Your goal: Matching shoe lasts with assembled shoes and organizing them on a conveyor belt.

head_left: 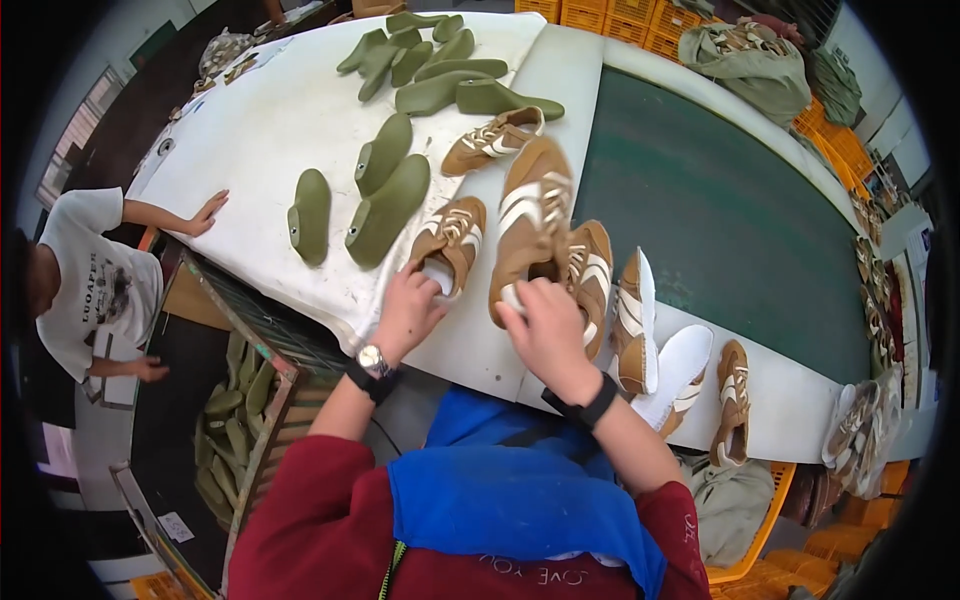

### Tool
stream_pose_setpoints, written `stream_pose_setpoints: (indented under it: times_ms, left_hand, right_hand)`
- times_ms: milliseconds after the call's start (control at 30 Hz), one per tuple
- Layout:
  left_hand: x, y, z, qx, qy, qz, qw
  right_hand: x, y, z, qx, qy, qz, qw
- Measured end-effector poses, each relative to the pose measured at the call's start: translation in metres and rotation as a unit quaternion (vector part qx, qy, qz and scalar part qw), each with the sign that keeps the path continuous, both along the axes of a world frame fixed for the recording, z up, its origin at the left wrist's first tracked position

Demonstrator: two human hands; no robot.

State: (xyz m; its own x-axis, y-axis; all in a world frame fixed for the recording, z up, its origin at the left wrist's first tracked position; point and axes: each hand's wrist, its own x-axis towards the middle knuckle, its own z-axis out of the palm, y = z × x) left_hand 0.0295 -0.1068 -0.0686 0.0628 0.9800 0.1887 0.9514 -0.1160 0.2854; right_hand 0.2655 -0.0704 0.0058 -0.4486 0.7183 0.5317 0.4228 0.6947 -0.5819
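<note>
My left hand (408, 312) is closed on the heel of a brown sneaker (462, 232) with white stripes; its fingertips reach the opening, where a white lining or insole shows. My right hand (548, 335) grips the heel end of a second brown sneaker (522, 215), its fingers at the opening. This shoe is tilted toe-away and slightly blurred. Just right of it lies another brown sneaker (596, 275), partly hidden by my hand. Beyond my left hand's shoe rests a further sneaker (490, 140). Green shoe lasts (388, 210) lie left of the shoes.
More lasts (430, 92) cluster at the far side of the white table (250, 130). To the right are a green belt (700, 190), a white insole (690, 350) and more sneakers (733, 400). A co-worker (100, 280) stands left, beside a bin of lasts (235, 400).
</note>
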Motion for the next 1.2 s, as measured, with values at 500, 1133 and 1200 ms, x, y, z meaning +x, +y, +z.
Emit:
stream_pose_setpoints:
  times_ms: [500,1133,1200]
  left_hand:
    - [0.059,-0.016,0.045,0.127,-0.049,-0.058,0.989]
    - [0.162,-0.006,0.024,-0.116,0.002,-0.266,0.957]
    - [0.167,-0.018,0.027,-0.151,0.052,-0.279,0.947]
  right_hand:
    - [0.073,0.000,0.003,0.009,-0.104,-0.059,0.993]
    - [0.218,-0.066,-0.042,-0.645,0.483,0.036,0.591]
    - [0.206,-0.071,-0.024,-0.668,0.275,-0.078,0.687]
